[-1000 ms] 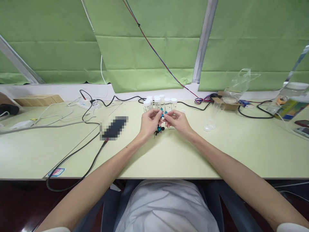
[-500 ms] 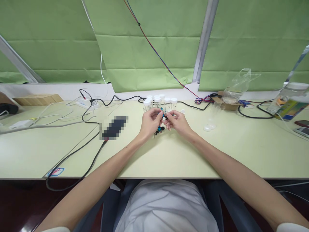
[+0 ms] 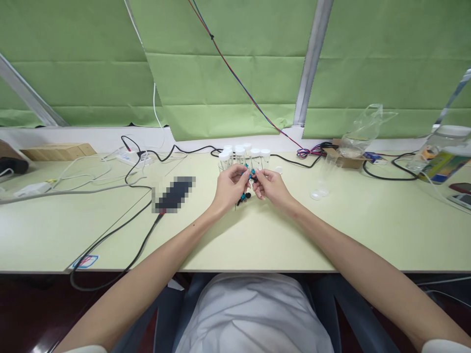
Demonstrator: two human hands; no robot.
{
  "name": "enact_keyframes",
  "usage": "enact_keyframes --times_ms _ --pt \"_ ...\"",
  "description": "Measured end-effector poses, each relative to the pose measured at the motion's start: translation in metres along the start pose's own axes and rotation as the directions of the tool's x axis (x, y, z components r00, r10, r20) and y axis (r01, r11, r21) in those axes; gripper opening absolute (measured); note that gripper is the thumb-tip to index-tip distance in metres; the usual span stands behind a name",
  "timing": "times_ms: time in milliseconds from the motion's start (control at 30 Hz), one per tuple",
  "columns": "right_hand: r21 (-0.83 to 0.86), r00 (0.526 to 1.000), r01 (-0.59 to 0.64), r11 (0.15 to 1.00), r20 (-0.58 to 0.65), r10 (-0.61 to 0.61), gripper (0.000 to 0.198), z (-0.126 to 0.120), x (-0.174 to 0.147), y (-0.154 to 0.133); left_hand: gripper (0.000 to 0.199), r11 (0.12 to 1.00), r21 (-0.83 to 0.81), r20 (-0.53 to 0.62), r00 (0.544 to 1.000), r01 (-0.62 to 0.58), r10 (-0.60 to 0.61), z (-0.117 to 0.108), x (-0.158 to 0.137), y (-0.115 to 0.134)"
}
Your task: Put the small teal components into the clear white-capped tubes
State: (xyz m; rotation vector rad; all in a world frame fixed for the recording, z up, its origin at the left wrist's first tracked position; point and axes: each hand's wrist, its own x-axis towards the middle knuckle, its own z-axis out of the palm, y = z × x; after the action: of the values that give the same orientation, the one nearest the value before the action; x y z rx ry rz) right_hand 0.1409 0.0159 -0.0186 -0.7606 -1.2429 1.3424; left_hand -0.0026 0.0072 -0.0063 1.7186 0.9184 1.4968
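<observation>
We work with both arms extended forward over the worktop (image 3: 275, 240). The left forearm (image 3: 176, 245) enters at lower left and slopes up to the right; the right forearm (image 3: 338, 240) enters at lower right and slopes up to the left. The two converge near the centre, with the hands raised just above the worktop surface.

We set the left hand (image 3: 231, 186) with its back outward, fingers curled and thumb drawn against the index finger. The right hand (image 3: 273, 187) mirrors it: thumb and index finger are brought together and the other fingers fold underneath. Both hands are nearly closed in a pinch, fingertips just beside each other, gripping a small blue-and-black piece (image 3: 252, 177) between them. Its exact form is too small to tell, and we cannot determine how much of it each hand bears.

Below the left hand's fingers, more blue-and-black parts (image 3: 243, 197) lie on the worktop. Directly behind the hands we find a cluster of clear vials with white caps (image 3: 240, 150), standing upright. Well apart to the right lie clear discs (image 3: 318, 193).
</observation>
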Motion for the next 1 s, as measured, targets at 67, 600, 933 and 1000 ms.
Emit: enact_keyframes --times_ms 67,600,933,1000 --pt "-0.006 1.000 -0.005 1.000 -0.005 0.005 0.050 0.0002 0.0000 0.0001 0.023 1.000 0.001 -0.001 1.000 -0.001 0.001 0.0002 -0.0004 0.0004" --pt "-0.006 0.999 -0.051 0.999 -0.013 0.051 0.046 0.0021 -0.0012 -0.0003 0.021 0.998 0.056 0.004 1.000 0.000 0.000 0.0012 -0.0013 0.0027" --pt "0.001 0.997 -0.080 0.997 -0.012 0.080 0.042 0.0042 -0.0034 -0.0023 0.018 0.994 0.112 0.001 1.000 -0.020 0.020 0.0006 -0.0010 0.0020" --pt "0.013 0.996 -0.084 0.996 -0.006 0.084 0.042 0.0046 -0.0039 -0.0027 0.018 0.992 0.120 0.001 1.000 -0.024 0.024 0.0005 -0.0009 0.0017"
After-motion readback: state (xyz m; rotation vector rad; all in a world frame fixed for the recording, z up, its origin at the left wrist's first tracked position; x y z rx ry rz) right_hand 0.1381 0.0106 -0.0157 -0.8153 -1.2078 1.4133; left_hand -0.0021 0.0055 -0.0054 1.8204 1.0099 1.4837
